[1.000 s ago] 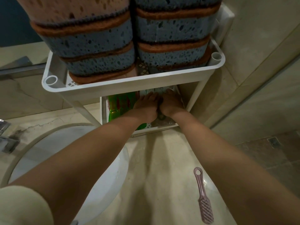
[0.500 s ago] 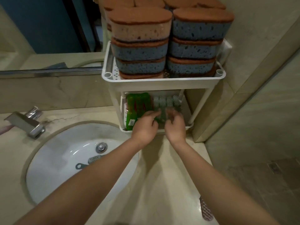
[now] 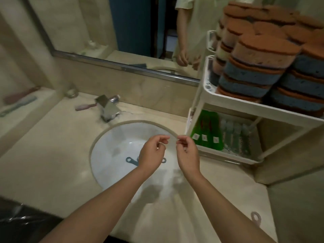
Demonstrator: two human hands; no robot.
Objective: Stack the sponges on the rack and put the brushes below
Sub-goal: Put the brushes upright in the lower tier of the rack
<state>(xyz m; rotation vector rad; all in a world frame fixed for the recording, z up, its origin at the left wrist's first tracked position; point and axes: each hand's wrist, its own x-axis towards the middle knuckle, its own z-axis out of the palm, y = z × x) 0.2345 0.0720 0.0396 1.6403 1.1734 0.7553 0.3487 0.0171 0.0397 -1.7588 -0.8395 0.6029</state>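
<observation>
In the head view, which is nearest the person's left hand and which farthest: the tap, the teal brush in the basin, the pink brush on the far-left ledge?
From the left hand:
1. The teal brush, in the basin just beside it.
2. The tap, at the basin's back edge.
3. The pink brush, on the far-left ledge.
</observation>
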